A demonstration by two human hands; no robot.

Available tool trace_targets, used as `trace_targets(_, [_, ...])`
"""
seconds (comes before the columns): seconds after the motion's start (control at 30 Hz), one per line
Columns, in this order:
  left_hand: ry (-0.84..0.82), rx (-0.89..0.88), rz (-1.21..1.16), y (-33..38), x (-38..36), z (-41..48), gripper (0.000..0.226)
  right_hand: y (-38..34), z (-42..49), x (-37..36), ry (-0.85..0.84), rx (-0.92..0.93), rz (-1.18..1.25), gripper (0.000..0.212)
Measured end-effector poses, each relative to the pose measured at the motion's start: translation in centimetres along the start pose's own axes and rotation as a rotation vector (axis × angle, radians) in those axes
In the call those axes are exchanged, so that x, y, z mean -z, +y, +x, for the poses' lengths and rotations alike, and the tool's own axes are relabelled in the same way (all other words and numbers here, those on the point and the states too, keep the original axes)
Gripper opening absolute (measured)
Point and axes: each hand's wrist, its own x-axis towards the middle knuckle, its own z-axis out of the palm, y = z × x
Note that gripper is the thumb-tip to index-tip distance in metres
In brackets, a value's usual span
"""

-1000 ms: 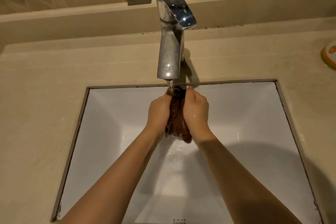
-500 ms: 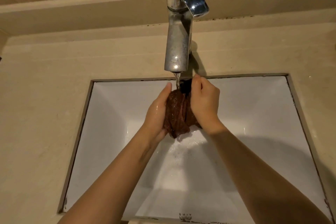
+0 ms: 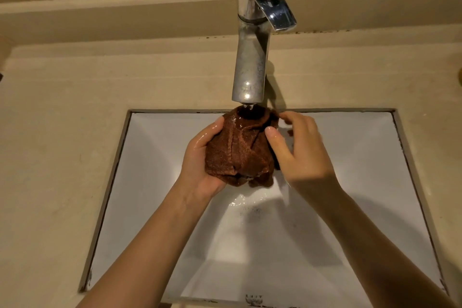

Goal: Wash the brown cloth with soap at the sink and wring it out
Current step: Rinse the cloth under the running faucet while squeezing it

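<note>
**Cloth under the tap, held between my two hands**

I am looking down at the sink [image 3: 150,182]. The cloth [image 3: 240,150] is a wet brown bundle, up in the air over the bowl. Its top sits right under the tap [image 3: 252,57], and a thin stream of water falls into a dark dip at the top of it.

My left hand [image 3: 200,157] cups the cloth from the left side and from below. Its fingers go round the back, so I cannot see them, but the palm is pressed on the cloth. My right hand [image 3: 297,150] is on the right side. Its thumb lies flat on the front of the cloth, and its fingers are half spread near the top right edge. I cannot tell if those fingers pinch the edge or just touch it.

The cloth is between the hands, and both touch it. The left hand has more of it, so it carries most of the weight. The long way of the bundle runs from the tap down toward me, with loose ends hanging at the bottom.

I think I am wetting or rinsing the cloth now. I see no soap and no foam, so I cannot say if soap has been used. The wring is not done yet. For that, I think each hand should grab one end of the long way and twist, low over the bowl and not over the desk [image 3: 62,132].
</note>
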Motion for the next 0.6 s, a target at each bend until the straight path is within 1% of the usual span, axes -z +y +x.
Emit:
trace_targets(0.07, [-0.027, 0.037, 0.002, -0.4, -0.1, -0.3, 0.027, -1.5, 0.3, 0.1, -0.212, -0.213, 0.319, 0.051])
trace_targets(0.1, [-0.035, 0.058, 0.017, -0.5, -0.2, -0.4, 0.028, -1.9, 0.6, 0.0, -0.314, -0.278, 0.468, 0.056])
trace_targets(0.13, [-0.038, 0.081, 0.049, -0.6, -0.1, -0.5, 0.029, -1.9, 1.0, -0.1, -0.384, -0.290, 0.551, 0.060])
trace_targets(0.17, [-0.044, 0.099, 0.096, -0.4, 0.1, -0.6, 0.031, -1.7, 1.4, -0.3, -0.416, -0.262, 0.578, 0.056])
trace_targets(0.2, [-0.043, 0.116, 0.171, 0.1, 0.2, -0.7, 0.031, -1.4, 1.6, -0.4, -0.418, -0.225, 0.576, 0.047])
trace_targets(0.23, [-0.017, 0.113, 0.299, 0.7, 0.5, -0.9, 0.030, -0.8, 1.7, -0.7, -0.391, -0.206, 0.573, 0.039])
trace_targets(0.27, [0.023, 0.089, 0.480, 1.4, 0.8, -1.0, 0.029, -0.3, 1.8, -0.8, -0.347, -0.209, 0.599, 0.035])
trace_targets(0.33, [0.220, -0.024, 0.843, 2.1, 1.5, -0.9, 0.029, 0.6, 2.0, -1.2, -0.247, -0.278, 0.671, 0.032])
trace_targets(0.37, [0.304, -0.079, 0.898, 2.1, 2.0, -0.8, 0.029, 0.9, 2.1, -1.5, -0.212, -0.300, 0.684, 0.030])
trace_targets(0.4, [0.346, -0.098, 0.863, 1.8, 2.3, -0.6, 0.032, 0.9, 2.2, -1.7, -0.191, -0.305, 0.686, 0.030])
trace_targets(0.43, [0.356, -0.084, 0.817, 1.3, 2.3, -0.5, 0.041, 0.9, 2.4, -2.0, -0.179, -0.300, 0.689, 0.030])
trace_targets(0.5, [0.316, -0.001, 0.792, 0.3, 2.6, -0.1, 0.063, 0.7, 2.7, -2.5, -0.163, -0.305, 0.734, 0.030])
trace_targets(0.53, [0.276, 0.052, 0.748, -0.2, 2.7, 0.0, 0.067, 0.7, 2.8, -2.7, -0.160, -0.323, 0.782, 0.030])
trace_targets(0.6, [0.215, 0.181, 0.499, -1.0, 2.8, 0.0, 0.064, 0.7, 2.9, -2.8, -0.174, -0.348, 0.852, 0.032])
